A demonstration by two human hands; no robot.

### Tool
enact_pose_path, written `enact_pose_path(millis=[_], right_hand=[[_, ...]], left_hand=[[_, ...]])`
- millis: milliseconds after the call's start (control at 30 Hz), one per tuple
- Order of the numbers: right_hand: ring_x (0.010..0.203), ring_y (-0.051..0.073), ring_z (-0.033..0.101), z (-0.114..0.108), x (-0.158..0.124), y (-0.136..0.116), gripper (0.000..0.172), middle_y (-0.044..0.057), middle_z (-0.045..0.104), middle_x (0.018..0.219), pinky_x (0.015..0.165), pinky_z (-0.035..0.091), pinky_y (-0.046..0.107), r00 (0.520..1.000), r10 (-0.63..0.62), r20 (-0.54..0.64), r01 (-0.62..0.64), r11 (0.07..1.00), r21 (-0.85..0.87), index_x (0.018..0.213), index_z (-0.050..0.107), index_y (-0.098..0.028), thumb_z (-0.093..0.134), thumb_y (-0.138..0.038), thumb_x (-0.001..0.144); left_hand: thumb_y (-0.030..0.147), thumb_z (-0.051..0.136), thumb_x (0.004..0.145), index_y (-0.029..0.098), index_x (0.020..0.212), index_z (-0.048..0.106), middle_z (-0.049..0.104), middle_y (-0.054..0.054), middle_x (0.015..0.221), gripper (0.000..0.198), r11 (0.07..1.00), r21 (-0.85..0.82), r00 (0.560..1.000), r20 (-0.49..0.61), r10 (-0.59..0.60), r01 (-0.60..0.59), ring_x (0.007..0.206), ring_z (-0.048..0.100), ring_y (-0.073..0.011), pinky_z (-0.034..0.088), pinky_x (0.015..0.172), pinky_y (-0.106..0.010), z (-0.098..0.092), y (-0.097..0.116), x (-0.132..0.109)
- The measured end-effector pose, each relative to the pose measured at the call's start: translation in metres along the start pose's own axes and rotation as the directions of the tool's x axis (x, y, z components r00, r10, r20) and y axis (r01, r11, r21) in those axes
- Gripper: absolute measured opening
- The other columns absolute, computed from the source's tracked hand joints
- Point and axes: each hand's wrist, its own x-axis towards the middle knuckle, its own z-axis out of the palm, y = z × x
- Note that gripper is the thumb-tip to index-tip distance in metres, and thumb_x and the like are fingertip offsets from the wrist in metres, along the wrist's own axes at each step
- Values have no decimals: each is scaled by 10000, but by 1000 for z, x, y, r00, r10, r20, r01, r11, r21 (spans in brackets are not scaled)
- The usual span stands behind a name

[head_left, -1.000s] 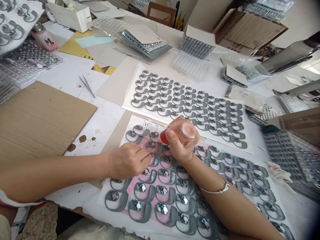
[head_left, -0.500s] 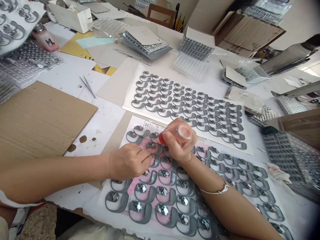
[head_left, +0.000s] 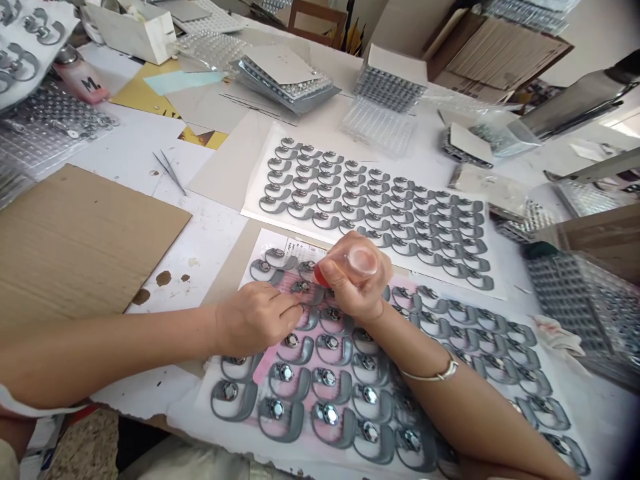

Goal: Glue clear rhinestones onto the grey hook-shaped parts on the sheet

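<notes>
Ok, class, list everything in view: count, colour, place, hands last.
squeeze bottle: one, translucent with red, centre
near curved pieces: many, grey and silver, bottom
far curved pieces: many, grey, middle
pink strip: one, pink, left of centre
tweezers: one pair, dark, left
cardboard sheet: one, brown, left
bottle marked M: one, pink, upper left
box: one, white, top left
plastic trays: several, clear, back and sides
loose sheets: several, grey, yellow, blue, back left
carton: one, brown, upper right
flask: one, grey, right
crumpled cloth: one, white and red, right
chair: one, brown, top
table: one, white, throughout
bracelet: one, silver, right wrist
left hand: one, bare, over the pink strip
right hand: one, bare, around the squeeze bottle
</notes>
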Motion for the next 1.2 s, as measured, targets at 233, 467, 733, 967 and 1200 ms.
enact_pose_path(millis=[233,467,733,967,1200], right_hand=[[522,119,489,-3,-1,0,152,-7,538,610,484,397,280,999,8,40,-7,999,-43,713,538,-187,679,-202,769],[516,122,482,-5,0,-3,160,-5,531,605,476,399,291,996,14,84,-7,996,-88,704,532,-191,670,-225,779],[516,139,490,-4,0,-5,166,-3,541,619,442,409,307,992,-76,97,86,991,-106,759,529,-209,688,-250,777],[505,131,492,-3,1,-7,149,-11,542,616,438,406,296,989,-112,96,124,984,-131,753,540,-208,677,-261,781],[512,133,497,-4,2,-8,148,-5,552,604,455,414,302,991,-85,106,93,993,-73,715,542,-204,681,-199,767]], left_hand=[[125,483,901,117,851,639,725,-87,834,164,983,-171,998,23,-63,66,684,679,-150,576,615,-253,-2,-8,-2],[128,534,855,134,845,646,739,-45,803,113,933,-321,983,-27,-180,162,693,703,-137,596,669,-227,2,-15,-2],[117,581,853,133,890,669,742,-41,836,96,900,-389,975,-18,-220,196,729,722,-148,601,680,-236,5,-19,-5],[148,597,861,152,908,691,751,-33,848,105,859,-459,969,16,-247,227,737,725,-147,597,679,-227,3,-24,-3],[153,585,856,158,900,692,750,-10,833,116,835,-488,961,27,-276,254,722,720,-126,576,632,-199,5,-26,-5]])
